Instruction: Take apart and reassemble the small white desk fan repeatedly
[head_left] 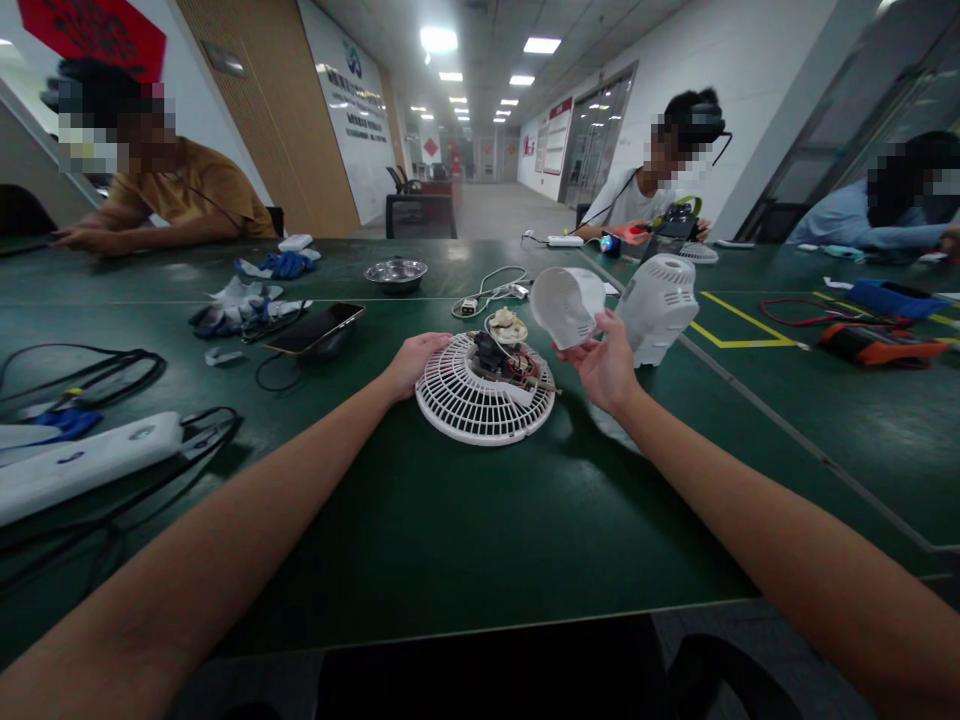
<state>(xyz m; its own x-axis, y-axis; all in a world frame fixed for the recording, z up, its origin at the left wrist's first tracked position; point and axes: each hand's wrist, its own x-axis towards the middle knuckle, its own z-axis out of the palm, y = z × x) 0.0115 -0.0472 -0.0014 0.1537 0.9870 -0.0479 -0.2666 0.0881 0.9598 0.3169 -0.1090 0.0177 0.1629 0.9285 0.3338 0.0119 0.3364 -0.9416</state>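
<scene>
The motor (491,353) sits on the grille (466,412). The left hand (417,364) touches the grille's left rim; I cannot tell whether its fingers pinch it. Right of the grille, the right hand (609,372) pinches the cover (568,302) in its fingers.

My left hand (418,366), right hand (611,372) and both forearms (277,480) are bare, and what seems black clothing (487,670) covers my lap.

Wall lettering (358,106) and red sign (101,32) are too blurred to read.
</scene>
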